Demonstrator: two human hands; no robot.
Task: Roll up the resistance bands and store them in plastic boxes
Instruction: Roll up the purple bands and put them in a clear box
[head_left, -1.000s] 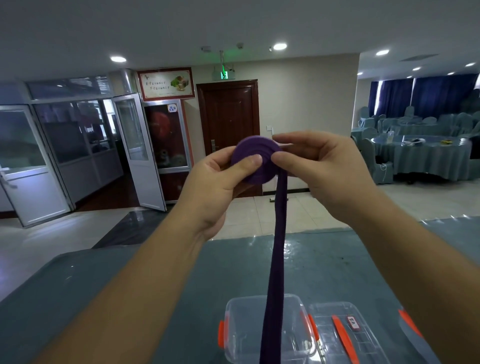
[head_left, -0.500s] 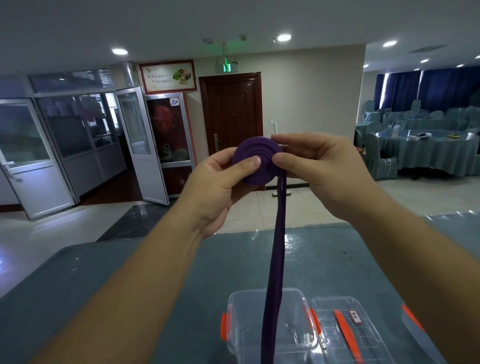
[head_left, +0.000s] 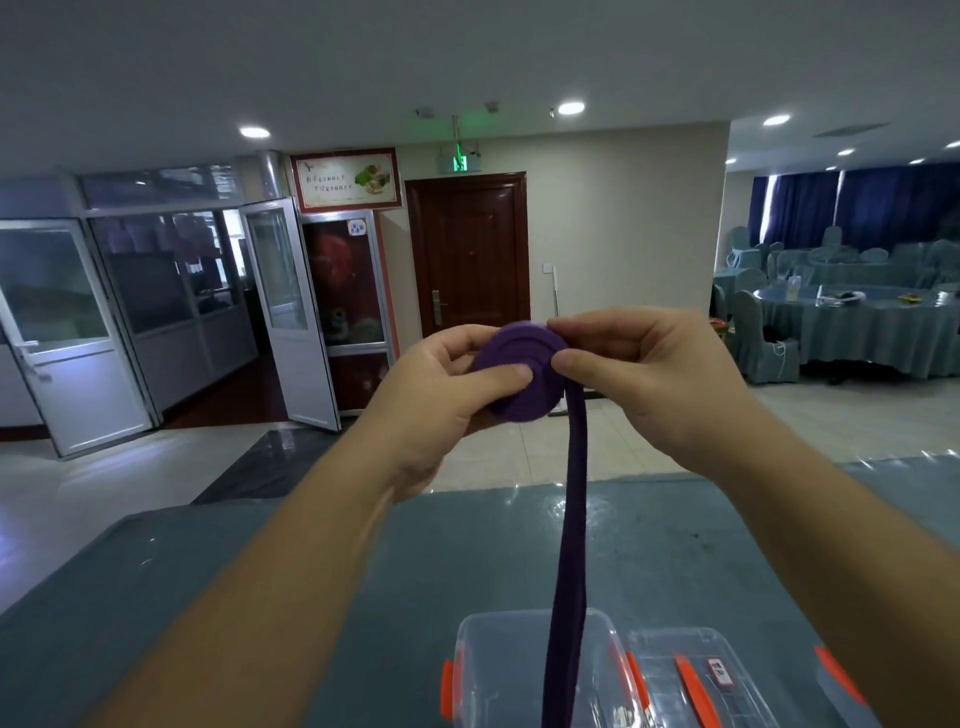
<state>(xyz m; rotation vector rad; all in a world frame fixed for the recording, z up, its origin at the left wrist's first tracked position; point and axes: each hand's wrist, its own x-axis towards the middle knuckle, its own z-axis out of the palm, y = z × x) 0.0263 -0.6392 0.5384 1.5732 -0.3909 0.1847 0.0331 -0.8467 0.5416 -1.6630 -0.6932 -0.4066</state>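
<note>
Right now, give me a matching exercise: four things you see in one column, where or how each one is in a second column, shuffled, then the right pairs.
1. purple roll
2. loose band tail
3. clear plastic box
4. box lid

A. lies flat right of the box
B. pinched between both hands
C. stands open on the table
D. hangs down over the box

Pairs: 1-B, 2-D, 3-C, 4-A

Matt purple band (head_left: 571, 519), clear plastic box (head_left: 524, 670) (seemingly glossy).

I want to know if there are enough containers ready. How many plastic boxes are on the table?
1 open box stands at the near table edge, under the hanging purple band. Its lid lies beside it on the right. More may sit out of frame.
</note>
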